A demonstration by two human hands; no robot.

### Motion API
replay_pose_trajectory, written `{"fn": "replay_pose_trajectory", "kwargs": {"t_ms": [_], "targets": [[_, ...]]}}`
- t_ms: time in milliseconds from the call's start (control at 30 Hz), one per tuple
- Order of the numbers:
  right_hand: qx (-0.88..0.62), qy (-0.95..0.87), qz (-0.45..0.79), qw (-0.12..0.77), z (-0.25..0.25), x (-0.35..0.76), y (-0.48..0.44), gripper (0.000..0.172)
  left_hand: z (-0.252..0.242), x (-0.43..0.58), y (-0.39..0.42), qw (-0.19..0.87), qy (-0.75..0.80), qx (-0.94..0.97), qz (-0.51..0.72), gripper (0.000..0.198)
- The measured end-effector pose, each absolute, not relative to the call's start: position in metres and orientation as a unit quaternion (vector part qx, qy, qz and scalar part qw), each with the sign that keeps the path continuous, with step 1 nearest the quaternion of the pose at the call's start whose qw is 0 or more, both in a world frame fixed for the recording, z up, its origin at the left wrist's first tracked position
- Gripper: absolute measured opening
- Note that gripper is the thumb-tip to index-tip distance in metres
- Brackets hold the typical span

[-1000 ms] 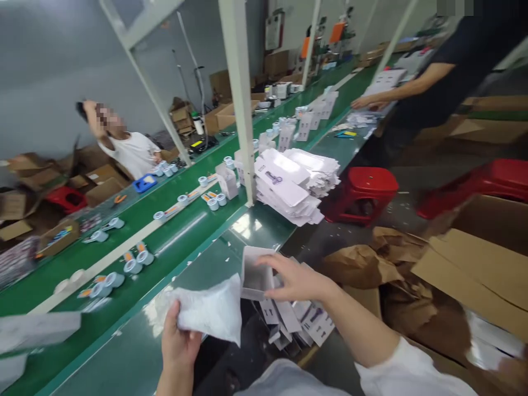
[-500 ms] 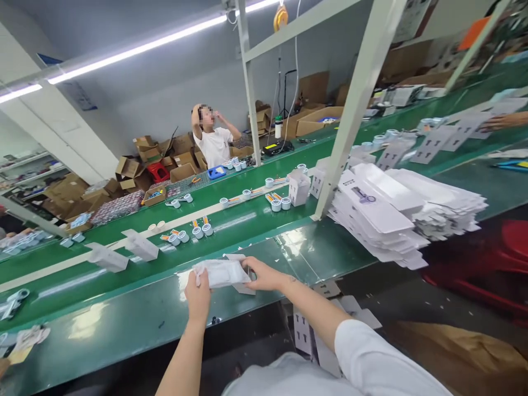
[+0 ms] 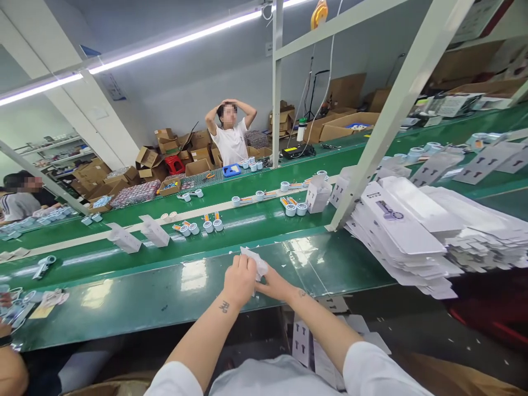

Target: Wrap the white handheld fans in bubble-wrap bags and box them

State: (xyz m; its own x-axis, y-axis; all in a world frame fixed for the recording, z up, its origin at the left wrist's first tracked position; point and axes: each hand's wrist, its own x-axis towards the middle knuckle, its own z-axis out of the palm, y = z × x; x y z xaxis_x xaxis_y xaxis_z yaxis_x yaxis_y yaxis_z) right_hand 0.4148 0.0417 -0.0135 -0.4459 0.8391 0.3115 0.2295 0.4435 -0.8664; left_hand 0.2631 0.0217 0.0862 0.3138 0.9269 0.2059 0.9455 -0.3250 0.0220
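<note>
My left hand (image 3: 240,278) is closed, knuckles up, over the near end of a crumpled white plastic-wrapped packet, now mostly covered by the fingers. Against it my right hand (image 3: 274,283) curls round a small white carton (image 3: 256,262), whose pale top edge sticks out between the hands. Both hands are just above the green bench (image 3: 157,308). How far the packet sits inside the carton is hidden. Beyond them, light-blue handheld fans (image 3: 190,227) with orange strips lie on the green conveyor belt (image 3: 247,223).
White cartons stand on the belt, one pair at left (image 3: 154,231), another carton (image 3: 318,195) near the metal post (image 3: 383,115). A stack of flat printed cartons (image 3: 396,220) lies to the right. A co-worker (image 3: 231,137) stands across the belt, hands on head. Another person's arm (image 3: 12,357) shows lower left.
My left hand has swung right and over the packet, so both hands are now close together. The view has shifted left. The co-worker across has raised both hands to the head.
</note>
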Motion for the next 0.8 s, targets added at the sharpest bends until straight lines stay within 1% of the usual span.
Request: {"fn": "replay_pose_trajectory", "kwargs": {"t_ms": [67, 167, 233, 367, 400, 467, 533, 567, 633, 700, 733, 800], "targets": [[-0.352, -0.749, 0.411, 0.383, -0.017, 0.413, 0.039, 0.051, 0.085, 0.270, 0.022, -0.002, -0.622, -0.781, -0.052, 0.016], [-0.360, -0.739, 0.431, 0.371, -0.021, 0.410, 0.037, 0.047, 0.084, 0.271, 0.023, -0.073, -0.665, -0.741, -0.053, 0.029], [-0.357, -0.743, 0.430, 0.368, -0.024, 0.408, 0.036, 0.048, 0.080, 0.268, 0.018, -0.099, -0.643, -0.757, -0.061, 0.035], [-0.374, -0.743, 0.423, 0.360, -0.029, 0.402, 0.036, 0.051, 0.065, 0.258, -0.004, -0.127, -0.573, -0.809, -0.022, 0.030], [-0.384, -0.739, 0.425, 0.354, -0.030, 0.401, 0.037, 0.049, 0.062, 0.254, -0.010, -0.126, -0.559, -0.819, -0.036, 0.030], [-0.391, -0.741, 0.427, 0.339, -0.026, 0.395, 0.038, 0.047, 0.057, 0.243, -0.020, -0.105, -0.564, -0.812, -0.110, 0.027], [-0.386, -0.755, 0.422, 0.322, -0.015, 0.386, 0.040, 0.045, 0.055, 0.228, -0.029, -0.075, -0.619, -0.755, -0.204, 0.026], [-0.384, -0.763, 0.416, 0.311, -0.008, 0.380, 0.040, 0.045, 0.054, 0.219, -0.032, -0.070, -0.651, -0.716, -0.244, 0.030], [-0.379, -0.782, 0.404, 0.284, 0.008, 0.361, 0.041, 0.046, 0.053, 0.201, -0.035, -0.111, -0.699, -0.642, -0.295, 0.046], [-0.368, -0.799, 0.401, 0.255, 0.022, 0.336, 0.041, 0.044, 0.051, 0.184, -0.034, -0.199, -0.714, -0.588, -0.324, 0.058], [-0.363, -0.804, 0.404, 0.243, 0.027, 0.321, 0.042, 0.042, 0.049, 0.174, -0.032, -0.238, -0.712, -0.568, -0.337, 0.057], [-0.354, -0.807, 0.414, 0.228, 0.030, 0.289, 0.044, 0.038, 0.044, 0.154, -0.028, -0.274, -0.708, -0.539, -0.366, 0.052]]}}
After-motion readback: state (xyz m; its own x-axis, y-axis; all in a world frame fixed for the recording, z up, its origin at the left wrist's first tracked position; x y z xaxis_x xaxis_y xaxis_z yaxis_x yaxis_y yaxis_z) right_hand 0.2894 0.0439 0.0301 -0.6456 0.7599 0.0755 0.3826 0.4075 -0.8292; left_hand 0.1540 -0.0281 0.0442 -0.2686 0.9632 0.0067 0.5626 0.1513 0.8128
